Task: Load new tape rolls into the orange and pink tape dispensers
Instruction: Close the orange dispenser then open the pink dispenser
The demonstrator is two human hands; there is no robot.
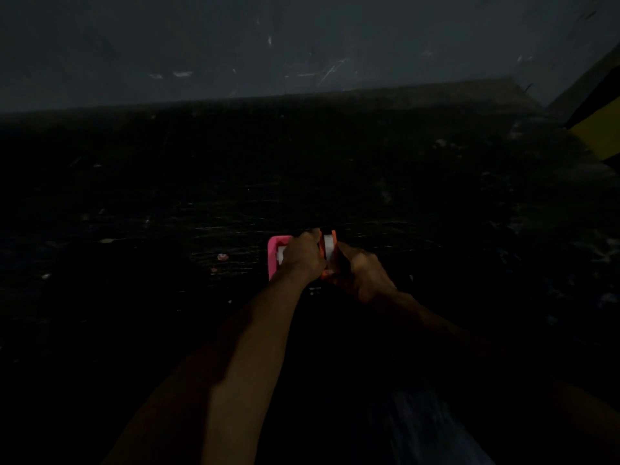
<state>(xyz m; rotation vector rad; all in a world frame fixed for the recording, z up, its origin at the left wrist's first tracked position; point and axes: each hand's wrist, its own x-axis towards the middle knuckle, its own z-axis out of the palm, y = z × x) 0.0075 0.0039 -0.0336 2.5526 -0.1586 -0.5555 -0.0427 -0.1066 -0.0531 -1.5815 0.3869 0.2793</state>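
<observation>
The scene is very dark. An orange tape dispenser stands on a dark scratched table with a white tape roll seated in it. My left hand grips the dispenser's left side from above. My right hand holds its right and near side. A pink tape dispenser sits just left of the orange one, partly hidden behind my left hand, with something white showing inside it.
The dark table carries small scraps left of the dispensers. A grey wall rises behind the table's far edge. A yellow and black surface shows at the right.
</observation>
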